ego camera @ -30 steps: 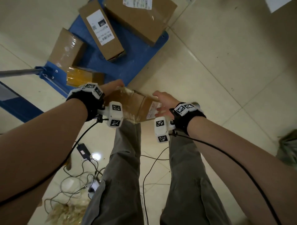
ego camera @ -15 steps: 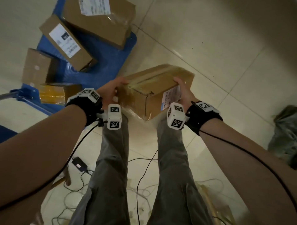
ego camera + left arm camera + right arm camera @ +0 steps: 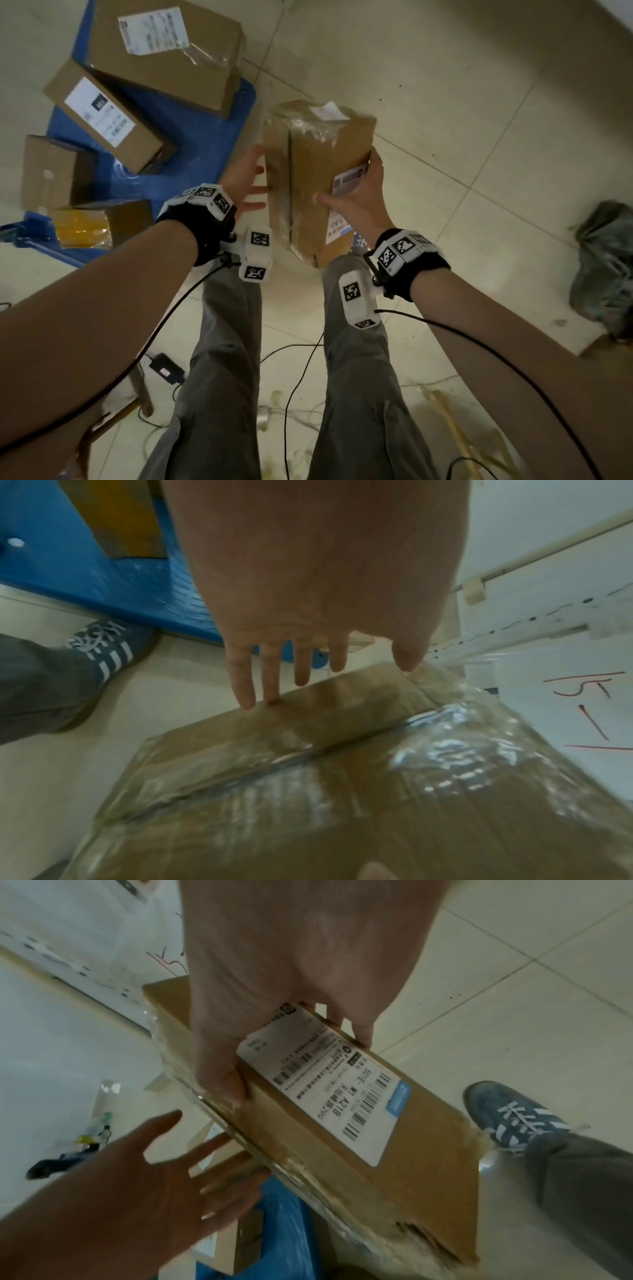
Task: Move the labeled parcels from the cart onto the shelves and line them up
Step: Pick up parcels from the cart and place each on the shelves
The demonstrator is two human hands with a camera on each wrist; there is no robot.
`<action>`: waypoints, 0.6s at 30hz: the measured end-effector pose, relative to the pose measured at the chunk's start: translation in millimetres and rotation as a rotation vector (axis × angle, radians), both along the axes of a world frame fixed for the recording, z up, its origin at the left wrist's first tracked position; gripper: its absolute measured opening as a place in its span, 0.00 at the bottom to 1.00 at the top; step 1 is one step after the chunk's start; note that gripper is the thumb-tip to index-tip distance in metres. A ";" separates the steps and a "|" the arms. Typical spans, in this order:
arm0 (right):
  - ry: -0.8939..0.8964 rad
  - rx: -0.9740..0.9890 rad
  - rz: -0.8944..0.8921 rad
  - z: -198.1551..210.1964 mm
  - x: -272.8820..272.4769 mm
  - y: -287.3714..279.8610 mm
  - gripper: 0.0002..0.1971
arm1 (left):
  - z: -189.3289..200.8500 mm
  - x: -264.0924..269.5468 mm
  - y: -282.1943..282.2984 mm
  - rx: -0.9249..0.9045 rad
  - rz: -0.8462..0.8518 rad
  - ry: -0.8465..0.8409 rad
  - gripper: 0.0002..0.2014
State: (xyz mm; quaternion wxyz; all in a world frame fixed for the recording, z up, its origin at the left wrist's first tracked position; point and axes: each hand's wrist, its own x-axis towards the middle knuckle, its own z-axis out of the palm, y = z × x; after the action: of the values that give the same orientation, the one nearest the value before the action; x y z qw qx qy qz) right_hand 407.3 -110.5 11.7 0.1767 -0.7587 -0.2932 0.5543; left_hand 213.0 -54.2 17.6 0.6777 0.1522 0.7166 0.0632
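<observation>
At the centre of the head view, a taped parcel (image 3: 318, 171) hangs above the floor (image 3: 479, 137), right of the blue cart (image 3: 219, 144). The right hand (image 3: 359, 198) clasps its labelled side; the left hand (image 3: 245, 178), fingers straight, touches the opposite face.

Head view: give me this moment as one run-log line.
phase: carrying | parcel: lifted off cart | right hand: grips labelled side | left hand: open, fingertips on parcel | on cart: four boxes
</observation>
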 end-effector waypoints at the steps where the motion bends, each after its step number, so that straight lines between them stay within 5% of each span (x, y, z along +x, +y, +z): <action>1: -0.002 0.011 0.027 -2.6 1.5 -2.4 0.64 | 1.3 3.0 3.9 0.014 0.004 -0.005 0.24; 18: 0.177 0.013 0.048 -19.4 22.3 -32.7 0.62 | -6.4 11.5 5.6 0.047 -0.074 -0.087 0.35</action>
State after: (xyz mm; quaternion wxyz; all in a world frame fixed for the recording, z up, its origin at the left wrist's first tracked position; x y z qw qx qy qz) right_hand 429.6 -143.2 -7.8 0.1936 -0.6983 -0.2979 0.6214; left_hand 224.6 -48.7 11.3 0.7064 0.1915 0.6787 0.0613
